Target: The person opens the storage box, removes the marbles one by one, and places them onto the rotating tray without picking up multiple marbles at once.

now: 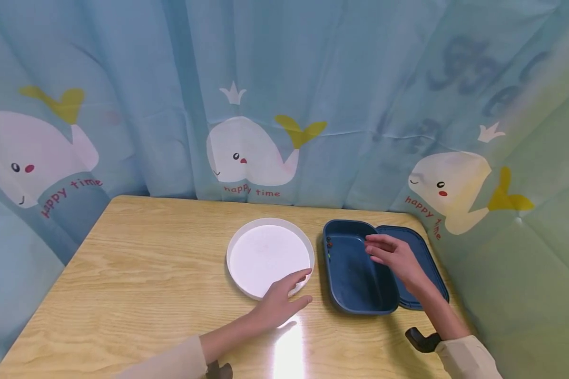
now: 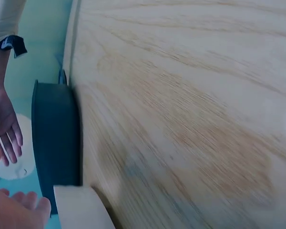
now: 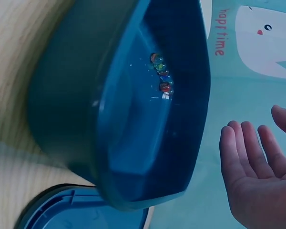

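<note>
A deep blue plastic box stands on the table, right of a round white tray. Several small glass marbles lie inside the box along its left wall, partly hidden by that wall in the head view. My right hand hovers over the box's right side, fingers extended and nothing in them. Over the white tray's near right edge is my left hand, its fingers and thumb spread apart and holding nothing. In the left wrist view, both hands appear at the left, by the box.
The blue lid lies flat at the box's right, partly beneath its rim. A blue curtain with whale prints rises behind the wooden table and along its right side. Bright glare falls on the table's near part.
</note>
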Demonstrator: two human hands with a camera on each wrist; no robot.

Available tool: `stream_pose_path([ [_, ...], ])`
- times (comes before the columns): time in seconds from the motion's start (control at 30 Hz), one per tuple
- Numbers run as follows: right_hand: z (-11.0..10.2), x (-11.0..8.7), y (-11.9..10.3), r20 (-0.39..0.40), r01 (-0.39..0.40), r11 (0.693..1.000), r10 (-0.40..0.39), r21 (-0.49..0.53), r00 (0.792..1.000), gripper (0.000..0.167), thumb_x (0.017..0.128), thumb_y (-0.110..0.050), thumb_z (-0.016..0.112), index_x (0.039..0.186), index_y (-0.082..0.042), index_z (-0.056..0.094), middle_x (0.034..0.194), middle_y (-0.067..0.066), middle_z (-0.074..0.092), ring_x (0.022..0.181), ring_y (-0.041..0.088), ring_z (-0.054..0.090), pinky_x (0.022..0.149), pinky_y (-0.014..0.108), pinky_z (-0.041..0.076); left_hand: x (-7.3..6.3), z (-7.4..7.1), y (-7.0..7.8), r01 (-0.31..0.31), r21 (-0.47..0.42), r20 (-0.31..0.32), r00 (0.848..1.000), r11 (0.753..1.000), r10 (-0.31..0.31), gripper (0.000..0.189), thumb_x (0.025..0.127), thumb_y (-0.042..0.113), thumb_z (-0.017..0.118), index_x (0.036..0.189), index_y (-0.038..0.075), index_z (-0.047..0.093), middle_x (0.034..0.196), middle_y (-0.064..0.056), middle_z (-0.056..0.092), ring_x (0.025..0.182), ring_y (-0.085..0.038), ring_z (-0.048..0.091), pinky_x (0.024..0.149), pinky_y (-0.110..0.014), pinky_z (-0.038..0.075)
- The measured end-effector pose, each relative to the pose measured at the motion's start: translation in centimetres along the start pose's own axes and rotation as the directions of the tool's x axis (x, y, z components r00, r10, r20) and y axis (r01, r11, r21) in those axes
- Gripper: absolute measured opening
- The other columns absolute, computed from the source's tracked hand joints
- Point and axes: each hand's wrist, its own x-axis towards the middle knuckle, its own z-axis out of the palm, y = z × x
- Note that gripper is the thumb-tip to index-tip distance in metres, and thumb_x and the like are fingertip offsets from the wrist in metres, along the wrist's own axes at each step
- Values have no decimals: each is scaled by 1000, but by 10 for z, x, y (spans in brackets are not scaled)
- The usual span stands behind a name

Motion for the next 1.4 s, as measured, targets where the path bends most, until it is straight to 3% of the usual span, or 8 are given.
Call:
stream_pose_path([
  [0.2, 2, 9, -3, 4, -11, 1000, 11, -29, 1000, 48, 100, -18, 62, 138, 10, 50, 130, 28, 59, 114, 32, 63, 88, 27, 54, -13, -15, -2, -35, 175, 25, 999, 984, 31, 49, 98, 20, 63, 143, 5, 52, 147, -6, 52, 137, -24, 45, 111, -42, 36],
  [0.33, 3, 13, -4, 13, -9, 999, 10, -41, 1000, 48, 101, -20, 61, 138, 10, 50, 129, 27, 60, 116, 36, 61, 88, 27, 54, -24, -25, -7, -93, 315, 26, 996, 944, 89, 48, 97, 18, 64, 142, 5, 54, 147, -5, 52, 136, -23, 47, 109, -42, 39],
  [0.4, 4, 16, -5, 21, -7, 999, 9, -49, 1000, 49, 102, -21, 60, 139, 9, 50, 130, 28, 59, 117, 35, 61, 89, 28, 54, -28, -30, -10, -131, 406, 14, 990, 904, 138, 47, 96, 18, 66, 141, 7, 56, 145, -5, 54, 134, -22, 49, 109, -43, 40],
  [0.63, 4, 24, -7, 33, -25, 999, 26, -48, 999, 49, 103, -21, 58, 139, 9, 49, 134, 31, 55, 119, 39, 58, 91, 30, 54, -37, -47, -25, -225, 670, 29, 960, 708, 278, 42, 92, 22, 72, 133, 13, 65, 138, -1, 61, 132, -18, 52, 109, -47, 38],
  [0.83, 3, 33, -9, 50, -39, 997, 43, -66, 998, 48, 103, -23, 57, 139, 9, 49, 135, 30, 55, 122, 41, 56, 95, 38, 52, -42, -60, -37, -269, 745, 67, 941, 610, 332, 38, 92, 26, 71, 129, 14, 68, 136, -1, 62, 132, -21, 51, 109, -50, 38],
  [0.97, 2, 39, -7, 80, -48, 995, 55, -83, 995, 49, 104, -24, 56, 140, 9, 49, 136, 29, 54, 124, 42, 54, 96, 38, 52, -46, -64, -43, -297, 769, 91, 927, 566, 363, 37, 92, 26, 71, 126, 14, 69, 134, -4, 64, 131, -24, 53, 106, -53, 40],
  [1.23, 5, 52, -2, 122, -82, 992, 94, -100, 988, 46, 105, -21, 54, 139, 8, 50, 136, 27, 55, 124, 41, 54, 99, 44, 49, -53, -68, -50, -336, 798, 143, 913, 501, 383, 33, 92, 24, 69, 125, 18, 69, 132, -4, 64, 128, -25, 55, 103, -54, 42],
  [1.4, 8, 62, 5, 134, -94, 989, 110, -117, 985, 45, 104, -22, 55, 137, 8, 51, 134, 27, 56, 123, 39, 55, 100, 46, 48, -55, -68, -55, -354, 801, 146, 898, 484, 415, 31, 96, 24, 64, 125, 17, 70, 130, -3, 66, 126, -25, 57, 103, -55, 42],
])
